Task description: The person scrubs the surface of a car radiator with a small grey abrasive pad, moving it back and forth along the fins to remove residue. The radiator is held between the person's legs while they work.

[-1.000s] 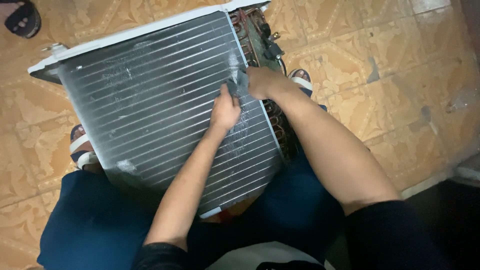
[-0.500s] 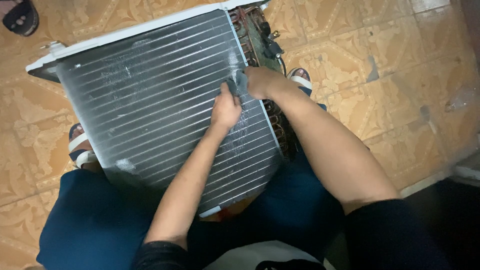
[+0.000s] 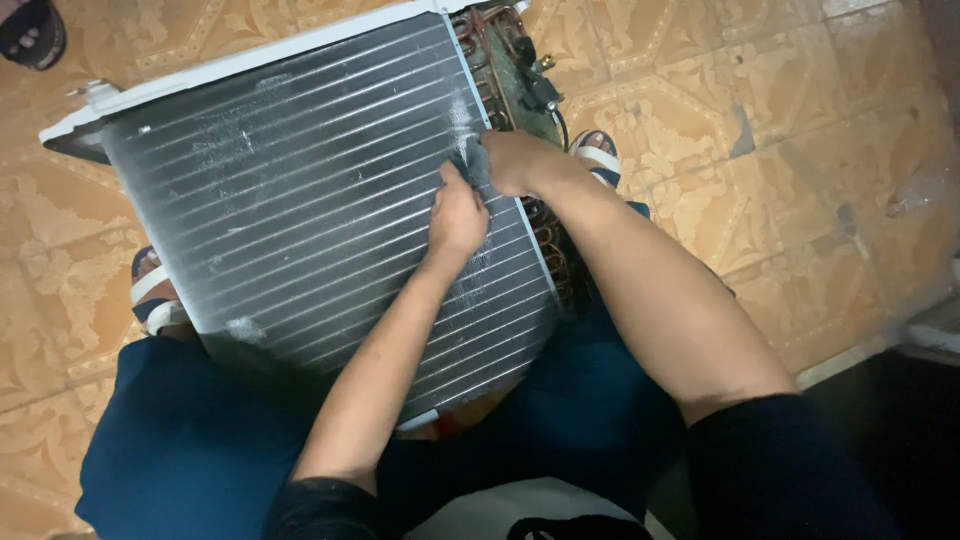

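A large finned metal coil unit (image 3: 300, 210) with a white frame rests tilted against my knees. Both hands meet at its right edge. My left hand (image 3: 457, 215) lies on the fins with its fingers up against a small grey cloth-like piece (image 3: 474, 160). My right hand (image 3: 520, 160) is closed on that grey piece at the fin edge. Copper tube bends (image 3: 505, 60) and wiring run down the unit's right side, partly hidden behind my right forearm.
The floor is patterned tan tile (image 3: 760, 120). My feet in sandals (image 3: 150, 295) show on either side of the unit. A dark shoe (image 3: 32, 30) lies at the top left corner. A pale ledge (image 3: 930, 330) runs along the right edge.
Both hands stay in the same place at the unit's right edge; only slight shifts of the fingers and the view.
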